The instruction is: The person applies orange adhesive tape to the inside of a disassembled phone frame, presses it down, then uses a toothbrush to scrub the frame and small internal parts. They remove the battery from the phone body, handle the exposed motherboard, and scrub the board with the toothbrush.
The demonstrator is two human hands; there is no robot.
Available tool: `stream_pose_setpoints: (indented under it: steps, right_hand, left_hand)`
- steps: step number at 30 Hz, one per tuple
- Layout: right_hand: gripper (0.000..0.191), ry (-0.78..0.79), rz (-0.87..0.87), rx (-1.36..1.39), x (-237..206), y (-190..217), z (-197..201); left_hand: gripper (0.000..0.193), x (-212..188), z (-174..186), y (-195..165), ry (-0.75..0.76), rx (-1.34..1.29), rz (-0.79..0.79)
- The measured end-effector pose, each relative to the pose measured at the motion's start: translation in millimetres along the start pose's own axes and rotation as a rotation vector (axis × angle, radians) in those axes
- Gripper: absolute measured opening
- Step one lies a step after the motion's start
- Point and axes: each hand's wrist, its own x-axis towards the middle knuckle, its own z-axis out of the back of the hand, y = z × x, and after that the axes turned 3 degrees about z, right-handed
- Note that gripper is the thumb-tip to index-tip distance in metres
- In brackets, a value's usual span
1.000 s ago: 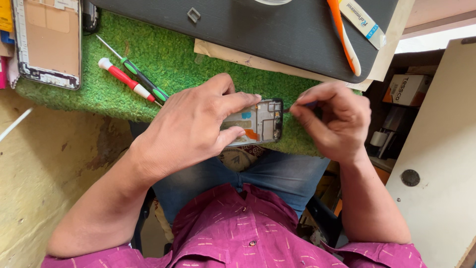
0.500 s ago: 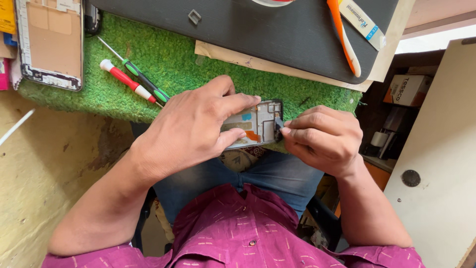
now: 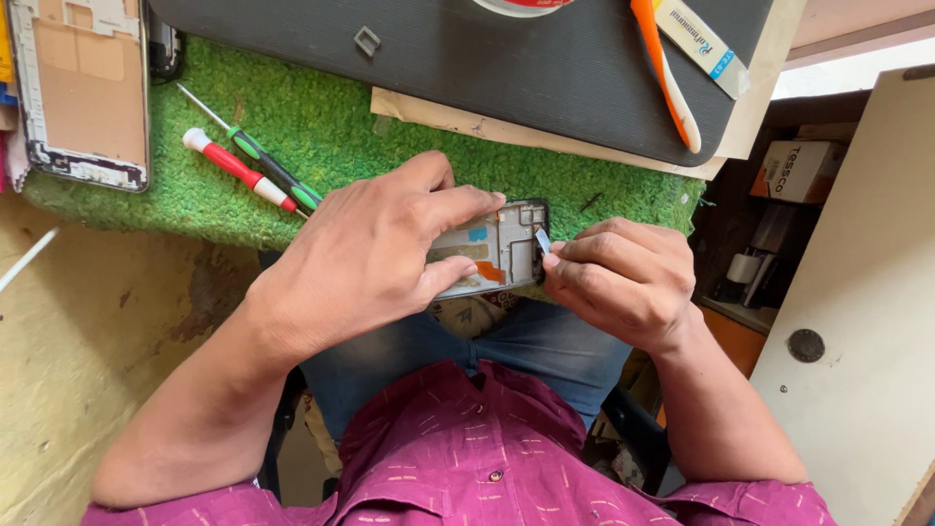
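Clearly a light, fragile thing — an opened phone frame point(image 3: 492, 251) held over the lap at the edge of the green mat point(image 3: 321, 127).

It looks thin and stiff, best gripped by its rim, not the bare inner parts. The left hand point(image 3: 375, 253) wraps it, thumb and fingers pressed on its edges; the right hand point(image 3: 618, 278) is curled, fingertips pinching a small pale strip point(image 3: 542, 240) at the frame's end. Grey metal inside, with blue and orange patches — two screwdrivers point(image 3: 248, 170) lie nearby.
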Motion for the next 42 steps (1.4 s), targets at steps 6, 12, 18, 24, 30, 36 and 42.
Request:
stream_pose_setpoints:
  steps: [6, 12, 18, 24, 30, 36, 42]
  right_hand:
    - [0.019, 0.004, 0.011, 0.003, 0.7, -0.2, 0.6]
    - [0.019, 0.008, 0.008, 0.002, 2.6, 2.0, -0.4]
    - [0.02, -0.009, -0.07, -0.074, 2.4, 14.8, -5.4]
    - [0.019, -0.035, -0.12, -0.122, 5.5, 22.5, -9.5]
    - [0.018, -0.017, -0.11, -0.16, 8.3, 27.0, -7.4]
    - [0.017, -0.029, -0.113, -0.184, 7.0, 31.8, -11.2]
    - [0.017, -0.032, -0.079, -0.208, 3.7, 29.7, -12.1]
  left_hand:
    - [0.047, 1.2, 0.1, -1.3, 0.005, 0.017, 0.008]
    - [0.048, 0.0, 1.2, -2.4, 0.0, 0.014, 0.016]
    - [0.046, 0.6, 1.2, -5.0, 0.014, 0.003, 0.018]
    - [0.047, -1.2, 0.8, -9.3, 0.042, 0.033, 0.04]
    - [0.052, -3.9, -0.6, -13.5, 0.08, 0.084, 0.038]
    - [0.053, -5.3, -1.5, -16.1, 0.148, 0.091, 0.061]
    - [0.052, -5.4, -3.0, -16.9, 0.147, 0.089, 0.062]
